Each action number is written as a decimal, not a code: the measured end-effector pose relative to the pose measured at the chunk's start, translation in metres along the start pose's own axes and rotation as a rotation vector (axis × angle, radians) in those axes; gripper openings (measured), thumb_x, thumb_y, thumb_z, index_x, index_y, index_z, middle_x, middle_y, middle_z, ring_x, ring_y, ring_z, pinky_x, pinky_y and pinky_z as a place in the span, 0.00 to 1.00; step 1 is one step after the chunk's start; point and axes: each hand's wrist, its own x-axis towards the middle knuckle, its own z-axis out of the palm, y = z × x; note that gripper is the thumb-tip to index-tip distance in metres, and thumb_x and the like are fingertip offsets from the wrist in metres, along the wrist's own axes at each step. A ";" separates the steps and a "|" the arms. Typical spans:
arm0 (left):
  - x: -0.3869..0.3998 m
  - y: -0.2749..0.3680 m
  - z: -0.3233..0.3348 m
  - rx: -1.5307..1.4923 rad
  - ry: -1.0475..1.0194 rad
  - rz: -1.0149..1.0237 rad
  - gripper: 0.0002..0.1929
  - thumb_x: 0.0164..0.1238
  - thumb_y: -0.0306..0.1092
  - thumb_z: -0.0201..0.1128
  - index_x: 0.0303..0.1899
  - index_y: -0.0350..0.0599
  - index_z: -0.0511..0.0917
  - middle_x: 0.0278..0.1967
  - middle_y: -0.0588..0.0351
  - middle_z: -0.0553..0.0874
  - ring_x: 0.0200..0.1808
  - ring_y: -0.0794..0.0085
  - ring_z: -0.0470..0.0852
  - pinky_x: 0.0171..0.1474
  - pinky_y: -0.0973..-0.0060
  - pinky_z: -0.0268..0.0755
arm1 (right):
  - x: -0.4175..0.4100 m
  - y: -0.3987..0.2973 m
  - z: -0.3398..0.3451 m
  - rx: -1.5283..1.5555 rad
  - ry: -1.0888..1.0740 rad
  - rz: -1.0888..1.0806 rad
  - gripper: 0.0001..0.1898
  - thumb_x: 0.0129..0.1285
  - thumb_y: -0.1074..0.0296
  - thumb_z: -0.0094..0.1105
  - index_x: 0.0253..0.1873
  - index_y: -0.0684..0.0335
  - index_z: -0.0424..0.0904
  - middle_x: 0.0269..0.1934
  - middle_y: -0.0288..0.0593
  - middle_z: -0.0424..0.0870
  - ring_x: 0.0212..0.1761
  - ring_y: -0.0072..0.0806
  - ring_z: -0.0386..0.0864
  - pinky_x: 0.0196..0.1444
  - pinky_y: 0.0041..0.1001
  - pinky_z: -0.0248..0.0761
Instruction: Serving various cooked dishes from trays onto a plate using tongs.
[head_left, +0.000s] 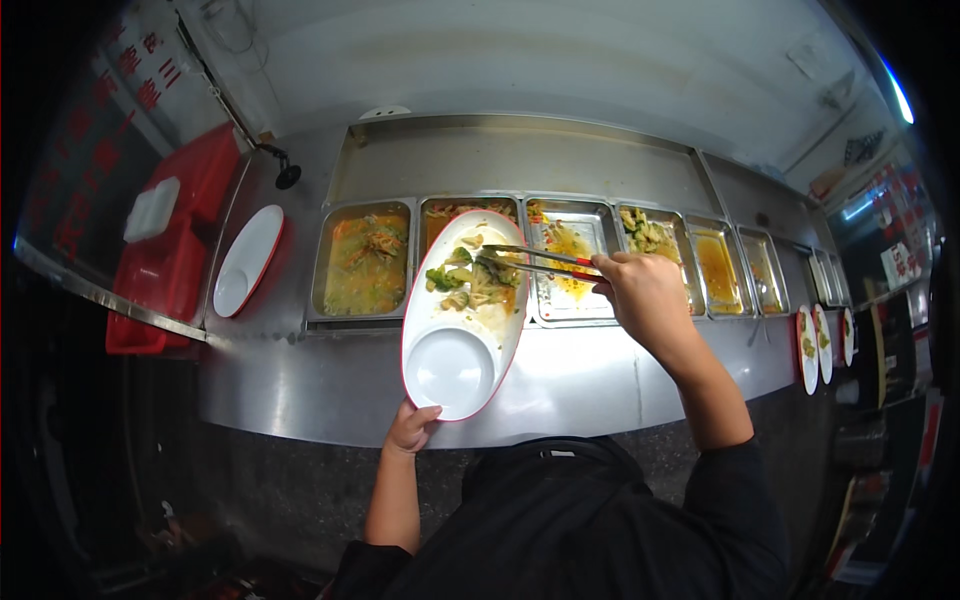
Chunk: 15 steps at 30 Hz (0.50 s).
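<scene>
My left hand (414, 426) grips the near end of a white oval plate (420, 319) with a red rim, thumb on top. The plate is held over the front of the steel counter and hides part of the food pans behind it. Broccoli and cauliflower (472, 281) lie on its far half, while the round compartment (451, 365) at its near end holds nothing. In my right hand (646, 296) are metal tongs (555, 266) with red grips. Their tips reach over the plate and touch or nearly touch the vegetables; whether they pinch a piece I cannot tell.
Several steel pans sit in the counter (360, 375), among them a soupy vegetable pan (361, 259) and a broccoli pan (651, 232). An oval plate (251, 259) lies at left near red plastic bins (169, 262). Plates with food (808, 351) stand at the right edge.
</scene>
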 end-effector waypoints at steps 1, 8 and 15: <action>0.000 -0.001 -0.001 0.006 0.009 -0.008 0.38 0.59 0.25 0.68 0.72 0.33 0.64 0.64 0.51 0.77 0.67 0.64 0.76 0.72 0.67 0.66 | 0.000 -0.001 0.001 -0.001 -0.001 -0.005 0.16 0.58 0.64 0.73 0.51 0.62 0.88 0.34 0.44 0.88 0.34 0.40 0.86 0.39 0.37 0.77; -0.003 -0.001 0.002 -0.006 0.024 0.012 0.39 0.58 0.26 0.68 0.72 0.34 0.64 0.64 0.52 0.77 0.67 0.65 0.76 0.72 0.67 0.66 | -0.009 -0.003 -0.001 -0.009 0.138 -0.045 0.16 0.57 0.65 0.73 0.50 0.61 0.89 0.33 0.42 0.88 0.35 0.37 0.86 0.40 0.36 0.77; -0.004 -0.003 -0.002 -0.012 0.029 0.023 0.38 0.58 0.26 0.67 0.72 0.34 0.64 0.64 0.52 0.77 0.67 0.65 0.76 0.72 0.67 0.66 | -0.008 -0.007 -0.004 -0.038 0.185 -0.071 0.17 0.56 0.66 0.73 0.51 0.62 0.88 0.34 0.40 0.88 0.36 0.35 0.85 0.40 0.35 0.75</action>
